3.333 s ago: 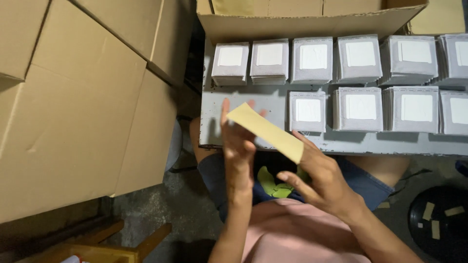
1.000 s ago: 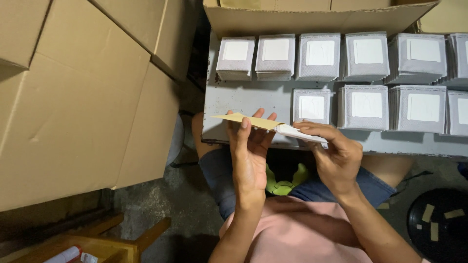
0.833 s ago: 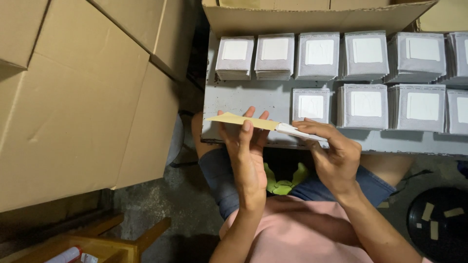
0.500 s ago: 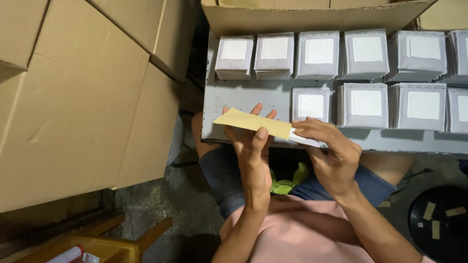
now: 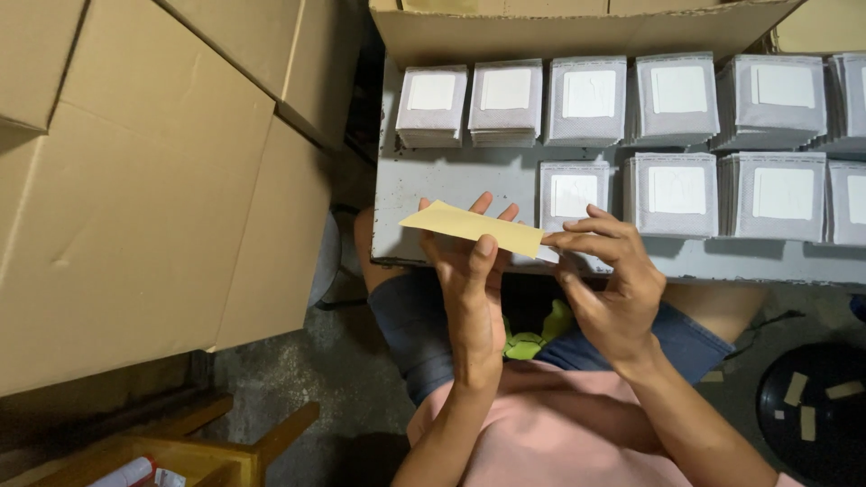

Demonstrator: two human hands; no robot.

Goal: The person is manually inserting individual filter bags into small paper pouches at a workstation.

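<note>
Since half a second ago the tan paper strip (image 5: 474,230) has tilted flatter. Left hand (image 5: 469,289) pinches its middle; right hand (image 5: 609,289) pinches its 3 o'clock end, above the grey desk (image 5: 451,176).

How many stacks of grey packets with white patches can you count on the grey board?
10. Back row; front row. More may lie beyond the right edge.

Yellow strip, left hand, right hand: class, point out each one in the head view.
yellow strip (image 5: 469,227), head view, middle of its flat face.
left hand (image 5: 469,293), head view, middle of the hand.
right hand (image 5: 606,284), head view, back of the hand.
</note>
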